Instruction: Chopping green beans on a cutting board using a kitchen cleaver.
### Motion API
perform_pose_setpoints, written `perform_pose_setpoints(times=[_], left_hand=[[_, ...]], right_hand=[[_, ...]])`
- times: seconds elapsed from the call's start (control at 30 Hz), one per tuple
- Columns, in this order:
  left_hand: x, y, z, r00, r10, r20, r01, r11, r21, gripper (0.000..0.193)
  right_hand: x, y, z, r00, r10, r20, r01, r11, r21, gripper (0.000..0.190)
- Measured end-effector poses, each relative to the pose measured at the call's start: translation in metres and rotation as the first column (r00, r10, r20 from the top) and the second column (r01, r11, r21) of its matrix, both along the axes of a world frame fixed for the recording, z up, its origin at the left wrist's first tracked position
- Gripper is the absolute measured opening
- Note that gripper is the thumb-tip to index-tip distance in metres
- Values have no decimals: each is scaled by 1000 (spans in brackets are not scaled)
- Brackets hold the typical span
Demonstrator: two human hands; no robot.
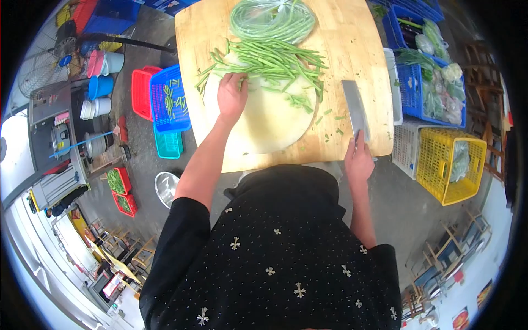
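My right hand [359, 161] grips the handle of a cleaver [355, 108], whose broad blade lies over the right part of a wooden table [363, 41]. On the left, my left hand [233, 97] is at the near edge of a heap of green beans [270, 60], its fingers bent down; whether it holds any bean is hidden. The heap covers the far part of a round, pale cutting board [264, 123]. A few cut pieces [300, 102] lie on the board's right side, with more scraps on the wood. Behind the heap rests a clear plastic bag of long beans [272, 20].
Left of the table, a blue basket [154, 99] holds cut bean pieces, beside a red basket [140, 93] and a teal basket [168, 144]. A metal bowl [166, 187] sits lower left. Blue vegetable crates [443, 119] and a yellow crate [437, 165] stand at right.
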State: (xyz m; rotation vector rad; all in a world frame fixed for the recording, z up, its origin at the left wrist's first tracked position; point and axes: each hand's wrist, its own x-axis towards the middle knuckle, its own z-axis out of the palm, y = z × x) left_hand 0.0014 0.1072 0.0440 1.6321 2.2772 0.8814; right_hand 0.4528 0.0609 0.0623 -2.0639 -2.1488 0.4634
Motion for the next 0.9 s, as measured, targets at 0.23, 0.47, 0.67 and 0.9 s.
perform_pose_setpoints(times=[0.23, 0.47, 0.67, 0.9], left_hand=[[48, -14, -24, 961, 54, 272, -50, 998, -24, 25], [70, -3, -12, 977, -198, -74, 193, 979, -70, 52], [51, 9, -6, 976, -216, 3, 210, 948, -239, 45], [53, 14, 4, 971, -240, -19, 228, 943, -244, 38]], right_hand=[[-1, 45, -59, 997, 80, -21, -77, 991, 113, 62], [-8, 68, -83, 996, 84, -36, -76, 980, 182, 56], [-27, 70, -73, 1000, 6, 2, -7, 982, 187, 53], [-107, 112, -78, 933, 15, -361, 7, 998, 60, 29]])
